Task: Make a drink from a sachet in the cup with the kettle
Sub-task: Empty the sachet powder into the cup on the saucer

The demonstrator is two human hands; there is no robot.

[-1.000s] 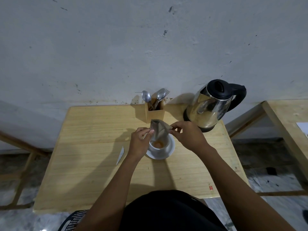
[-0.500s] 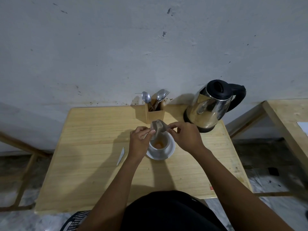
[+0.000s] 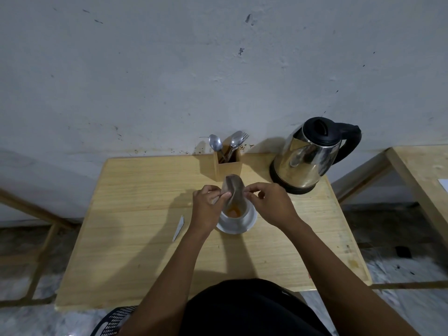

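Both hands are pinched on the sachet (image 3: pixel 233 190) over the cup (image 3: pixel 236 218), which sits on a white saucer (image 3: pixel 252 220) near the middle of the wooden surface (image 3: pixel 145 238). The left hand (image 3: pixel 208 209) grips the sachet's left edge between thumb and curled fingers; the right hand (image 3: pixel 271 204) nips its right edge with thumb and forefinger, the other fingers loosely bent. The sachet is tipped mouth-down into the cup, its closed end sticking up toward twelve o'clock. Orange powder (image 3: pixel 234 212) shows inside the cup, just under the sachet's mouth.

From the cup, the steel kettle (image 3: pixel 308 158) with its black lid and handle stands at about two o'clock, well apart, near the back edge of the surface by the wall (image 3: pixel 218 69). At twelve o'clock a wooden holder (image 3: pixel 229 166) carries spoons (image 3: pixel 215 143) and a fork, just beyond the sachet's raised end. At nine o'clock, a thin torn strip (image 3: pixel 179 228) lies flat on the surface, apart from the left hand.
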